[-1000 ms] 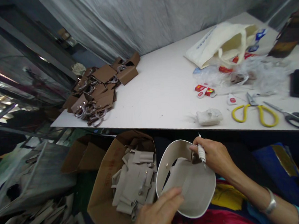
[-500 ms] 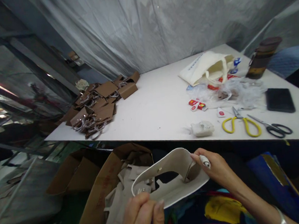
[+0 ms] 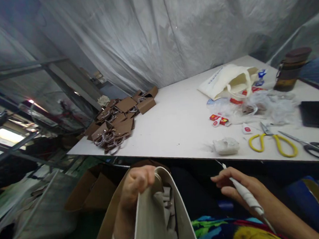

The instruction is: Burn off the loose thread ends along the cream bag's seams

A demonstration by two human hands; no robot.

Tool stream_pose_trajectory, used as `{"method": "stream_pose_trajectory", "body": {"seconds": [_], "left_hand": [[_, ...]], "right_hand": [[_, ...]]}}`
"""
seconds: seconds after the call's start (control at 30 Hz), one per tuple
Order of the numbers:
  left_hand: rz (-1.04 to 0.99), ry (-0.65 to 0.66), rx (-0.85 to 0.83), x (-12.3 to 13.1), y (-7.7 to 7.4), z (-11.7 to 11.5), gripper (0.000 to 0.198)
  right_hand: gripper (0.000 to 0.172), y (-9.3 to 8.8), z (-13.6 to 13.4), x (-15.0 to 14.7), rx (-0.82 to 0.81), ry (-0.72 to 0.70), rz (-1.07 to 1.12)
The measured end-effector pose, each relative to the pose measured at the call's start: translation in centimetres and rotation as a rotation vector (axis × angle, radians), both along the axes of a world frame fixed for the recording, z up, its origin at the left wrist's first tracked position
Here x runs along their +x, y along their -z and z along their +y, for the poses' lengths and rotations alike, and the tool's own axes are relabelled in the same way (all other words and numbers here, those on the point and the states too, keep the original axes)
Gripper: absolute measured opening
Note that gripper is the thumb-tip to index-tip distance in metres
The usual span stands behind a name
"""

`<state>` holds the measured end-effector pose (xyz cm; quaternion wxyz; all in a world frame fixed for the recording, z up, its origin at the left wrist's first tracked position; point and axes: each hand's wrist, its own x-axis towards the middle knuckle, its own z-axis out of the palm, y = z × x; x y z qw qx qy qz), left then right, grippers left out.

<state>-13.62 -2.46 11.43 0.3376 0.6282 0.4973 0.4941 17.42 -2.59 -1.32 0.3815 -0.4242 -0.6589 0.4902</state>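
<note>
My left hand is closed on the upper edge of a pale beige, stiff leather-like bag piece, whose bent panels gape toward me. A slim white-handled tool with a thin pointed tip lies across my right hand, held at the base of the thumb and fingers. Its tip points up toward the table edge. My right hand is apart from the bag piece, with the thumb and fingertips not touching it. Through the gap between the panels, similar pale pieces show; the bag piece's lower part is out of frame.
On the white table lie brown folded pieces, yellow-handled scissors, black-handled scissors, a white wrapped lump, a cream tote bag, plastic bags, a dark flat device and a bottle. A cardboard box stands below.
My right hand has let go of the bag piece and moved right with the tool. My left hand has risen with the bag piece, which has turned more upright. The view has shifted left.
</note>
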Motion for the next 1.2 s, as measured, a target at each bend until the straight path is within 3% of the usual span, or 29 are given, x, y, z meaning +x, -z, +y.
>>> {"method": "stream_pose_trajectory", "body": {"seconds": [0.1,0.2,0.27,0.4,0.47,0.73,0.87,1.0,1.07,1.2], "left_hand": [[-0.268,0.382,-0.279,3.8,3.6,0.9,0.073],[-0.385,0.509,-0.399,6.9,6.4,1.2,0.070],[-0.418,0.559,-0.417,8.2,7.4,1.6,0.070],[-0.364,0.520,-0.330,8.9,7.8,2.3,0.056],[-0.294,0.459,-0.297,8.9,7.9,2.5,0.052],[-0.267,0.399,-0.247,9.6,9.3,3.2,0.060],[-0.280,0.375,-0.248,10.0,9.8,3.3,0.064],[-0.305,0.336,-0.277,10.2,9.7,3.3,0.067],[-0.312,0.346,-0.282,10.2,9.5,3.2,0.065],[-0.343,0.476,-0.400,9.7,9.0,3.2,0.037]], "right_hand": [[0.046,-3.0,0.3,-0.8,0.050,-0.079,0.136],[0.064,-5.3,0.9,-1.1,0.096,-0.140,0.162],[0.063,-5.7,1.4,-1.1,0.081,-0.189,0.106],[0.032,-4.9,1.7,-1.0,0.024,-0.169,-0.036],[0.025,-4.2,1.6,-0.9,0.019,-0.167,-0.080],[0.032,-2.3,1.3,-1.3,0.234,-0.071,-0.215],[0.023,-2.1,1.2,-1.3,0.328,-0.032,-0.291],[0.005,-1.7,1.4,-1.2,0.339,-0.045,-0.210],[0.006,-1.3,1.5,-1.3,0.304,-0.027,-0.131],[0.012,-0.2,1.7,-1.7,0.219,0.080,0.027]]}}
